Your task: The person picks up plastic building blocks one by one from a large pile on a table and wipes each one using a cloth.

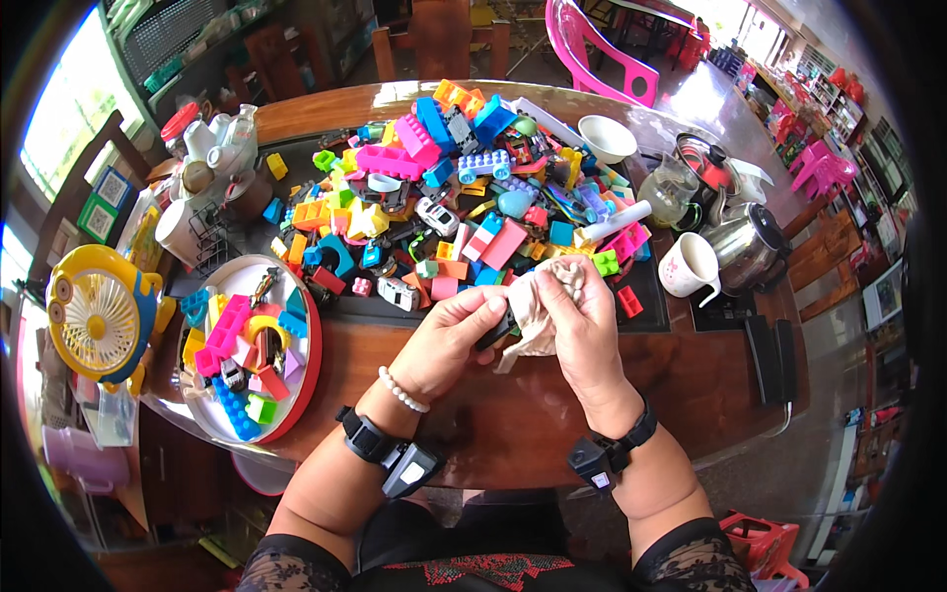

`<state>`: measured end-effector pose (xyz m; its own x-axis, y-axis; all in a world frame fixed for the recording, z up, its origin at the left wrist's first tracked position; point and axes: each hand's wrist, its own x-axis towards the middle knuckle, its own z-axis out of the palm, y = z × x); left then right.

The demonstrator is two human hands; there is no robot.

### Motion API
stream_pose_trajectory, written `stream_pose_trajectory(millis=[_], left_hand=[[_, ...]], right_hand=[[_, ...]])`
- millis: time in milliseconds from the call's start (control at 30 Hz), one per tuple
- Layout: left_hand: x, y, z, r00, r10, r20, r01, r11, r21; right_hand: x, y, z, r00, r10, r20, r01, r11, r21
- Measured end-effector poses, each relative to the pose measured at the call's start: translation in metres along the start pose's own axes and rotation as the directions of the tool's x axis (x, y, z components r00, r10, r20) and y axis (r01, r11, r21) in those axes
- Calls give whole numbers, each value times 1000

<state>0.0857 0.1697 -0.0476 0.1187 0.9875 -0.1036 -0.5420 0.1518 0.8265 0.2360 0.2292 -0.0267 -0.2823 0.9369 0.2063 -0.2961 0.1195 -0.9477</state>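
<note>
Both hands meet over the near edge of the toy pile. My left hand (460, 325) grips a small dark object (494, 331), mostly hidden by fingers and cloth; its kind cannot be told. Bunched in my right hand (586, 320) is a beige cloth (534, 320), pressed against the dark object. Beyond the hands lies a large heap of toy blocks and cars, with a pink block (504, 244), a white toy car (436, 216) and a silver toy car (398, 294). To the left, a round tray with a red rim (314, 355) holds more blocks and a small toy car.
A yellow toy-shaped fan (96, 325) stands at the far left. Bottles and a white cup (176, 231) are behind the tray. On the right are a white mug (688, 265), a glass kettle (743, 240) and a glass pitcher (668, 192). A white bowl (607, 139) sits behind the heap.
</note>
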Motion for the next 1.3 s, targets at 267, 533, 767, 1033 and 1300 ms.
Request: stream_pose_trajectory(millis=[267, 533, 767, 1033, 1300], left_hand=[[2, 4, -1, 990, 73, -123, -69, 997, 36], [2, 6, -3, 986, 130, -100, -128, 991, 26], [3, 12, -4, 984, 90, -151, -134, 940, -313], [1, 8, -5, 993, 50, -103, -80, 947, -310], [1, 0, -12, 995, 103, 8, -101, 984, -145]], right_hand=[[1, 0, 0, 974, -100, -202, 117, 990, 76], [-7, -8, 8, 983, -14, 183, 43, 987, -155], [-11, -13, 6, 966, 0, 260, 62, 971, -230], [-5, -14, 5, 856, -352, 379, 488, 794, -363], [-7, -9, 7, 976, -180, 125, 200, 964, -174]])
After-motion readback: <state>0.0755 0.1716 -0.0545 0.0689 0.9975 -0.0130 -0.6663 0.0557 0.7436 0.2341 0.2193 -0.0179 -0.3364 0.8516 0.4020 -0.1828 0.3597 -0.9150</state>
